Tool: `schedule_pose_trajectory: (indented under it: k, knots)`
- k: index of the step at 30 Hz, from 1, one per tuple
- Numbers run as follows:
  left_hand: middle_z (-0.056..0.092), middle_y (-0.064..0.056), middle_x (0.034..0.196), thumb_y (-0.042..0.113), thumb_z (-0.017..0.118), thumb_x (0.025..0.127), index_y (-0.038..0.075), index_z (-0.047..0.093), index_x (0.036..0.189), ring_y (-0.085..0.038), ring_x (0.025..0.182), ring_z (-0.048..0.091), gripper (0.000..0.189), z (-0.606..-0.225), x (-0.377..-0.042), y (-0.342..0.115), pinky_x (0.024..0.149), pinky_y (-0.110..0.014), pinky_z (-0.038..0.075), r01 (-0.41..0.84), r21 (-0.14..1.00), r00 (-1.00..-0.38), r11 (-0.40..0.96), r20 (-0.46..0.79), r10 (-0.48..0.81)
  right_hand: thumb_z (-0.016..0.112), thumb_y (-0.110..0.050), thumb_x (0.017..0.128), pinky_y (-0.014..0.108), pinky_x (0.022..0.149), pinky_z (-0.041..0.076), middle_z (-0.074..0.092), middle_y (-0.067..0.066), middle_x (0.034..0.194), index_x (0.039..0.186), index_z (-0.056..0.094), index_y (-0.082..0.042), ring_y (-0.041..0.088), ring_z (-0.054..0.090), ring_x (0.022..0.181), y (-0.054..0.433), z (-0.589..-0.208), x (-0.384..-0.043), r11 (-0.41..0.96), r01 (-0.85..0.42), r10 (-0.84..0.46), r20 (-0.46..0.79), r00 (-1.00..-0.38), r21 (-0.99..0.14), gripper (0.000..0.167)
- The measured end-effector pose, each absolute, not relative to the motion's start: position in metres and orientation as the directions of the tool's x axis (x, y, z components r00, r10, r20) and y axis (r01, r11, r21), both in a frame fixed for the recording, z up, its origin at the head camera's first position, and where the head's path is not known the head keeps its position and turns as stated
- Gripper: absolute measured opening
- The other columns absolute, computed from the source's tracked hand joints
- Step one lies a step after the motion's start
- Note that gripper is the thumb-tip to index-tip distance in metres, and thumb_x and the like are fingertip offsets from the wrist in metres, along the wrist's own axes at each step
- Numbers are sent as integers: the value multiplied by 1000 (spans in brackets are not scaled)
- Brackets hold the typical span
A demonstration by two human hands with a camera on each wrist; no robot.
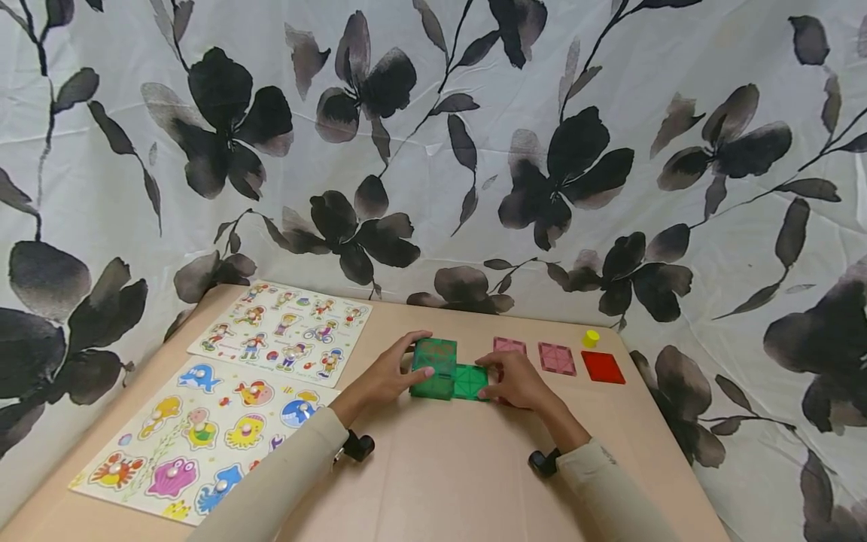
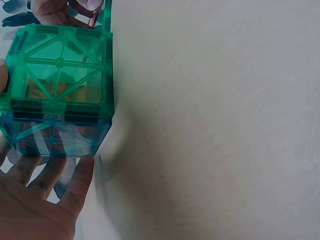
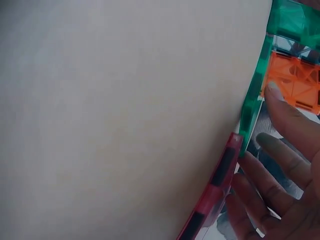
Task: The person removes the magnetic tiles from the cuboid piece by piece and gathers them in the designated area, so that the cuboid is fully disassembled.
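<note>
1. A see-through cube [image 1: 442, 388] of green and blue panels, with orange showing inside, sits on the table near its far edge. A green tile [image 1: 469, 382] lies flat just at its right side; whether their edges are fully joined I cannot tell.

2. The left hand [image 1: 382, 379] is clamped on the cube, thumb on the near face, the other fingers slightly apart against its left side.

3. The right hand [image 1: 520, 382] pinches the green tile, thumb at the near corner and a finger at the far one; its remaining fingers are a little apart.

4. Risks, as I judge them: a hard squeeze by the left hand could fold a wall inward; lifting or twisting the tile might break the seam or drag the cube askew. The pink tile [image 1: 509, 345] just behind the right hand could be knocked by those fingers.

5. Further right lie a second pink tile [image 1: 557, 359], a red tile [image 1: 603, 367] and a small yellow cylinder [image 1: 591, 338].

6. Two picture boards [image 1: 347, 342] cover the left of the pale, smooth table [image 1: 474, 474].

7. White cloth [image 1: 447, 173] with dark flowers hangs behind, lightly creased.
</note>
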State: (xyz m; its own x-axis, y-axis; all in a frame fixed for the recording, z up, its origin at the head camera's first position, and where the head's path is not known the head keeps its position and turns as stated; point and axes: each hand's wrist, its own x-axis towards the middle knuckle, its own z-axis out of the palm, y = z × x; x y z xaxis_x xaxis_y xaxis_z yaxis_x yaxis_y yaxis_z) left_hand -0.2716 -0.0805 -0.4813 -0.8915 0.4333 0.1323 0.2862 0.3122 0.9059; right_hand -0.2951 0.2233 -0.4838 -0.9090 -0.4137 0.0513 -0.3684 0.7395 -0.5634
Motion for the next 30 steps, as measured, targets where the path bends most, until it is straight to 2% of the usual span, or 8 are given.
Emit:
schedule_pose_trajectory:
  k: [4,7,10,15,20,30]
  knots:
    - [41,-14,166,25,72,104,17,38,162,-43,154,41,68,-481,-272,-81,112,-62,49,294,904,-889,310,140,435,97,-16,77,47,95,55,77,8,123,126,77,-5,29,66,109,220,-484,-296,730,-420,-448,85,-890,-540,54]
    - [41,-15,166,25,71,104,17,38,162,-44,153,41,68,-481,-272,-81,111,-61,50,300,903,-887,308,146,437,98,-15,75,55,106,54,77,7,125,125,77,-6,31,67,120,218,-484,-297,731,-427,-449,95,-888,-532,55]
    - [41,-14,166,26,71,104,20,38,162,-43,154,41,67,-482,-273,-80,110,-60,51,304,900,-886,312,146,440,99,-13,73,54,102,55,77,7,123,124,77,-9,31,67,114,217,-485,-297,733,-406,-431,90,-898,-546,55]
    - [41,-12,167,26,71,104,22,37,162,-40,154,41,68,-484,-274,-81,110,-57,52,301,898,-888,321,142,437,98,-9,74,43,90,54,71,9,112,118,78,-16,26,62,100,217,-484,-297,734,-343,-371,77,-925,-586,49]
    - [42,-12,166,26,72,104,22,38,162,-41,154,41,67,-482,-273,-81,109,-58,51,299,901,-889,315,143,434,94,-6,78,35,83,52,70,5,104,111,77,-15,21,60,93,220,-478,-295,722,-290,-330,56,-942,-628,39]
    - [43,-8,167,25,72,103,21,37,163,-37,154,42,69,-485,-272,-81,108,-54,52,285,899,-898,332,130,420,88,-10,87,26,75,52,68,4,95,97,76,-14,20,58,86,240,-468,-290,678,-267,-388,-25,-921,-685,17]
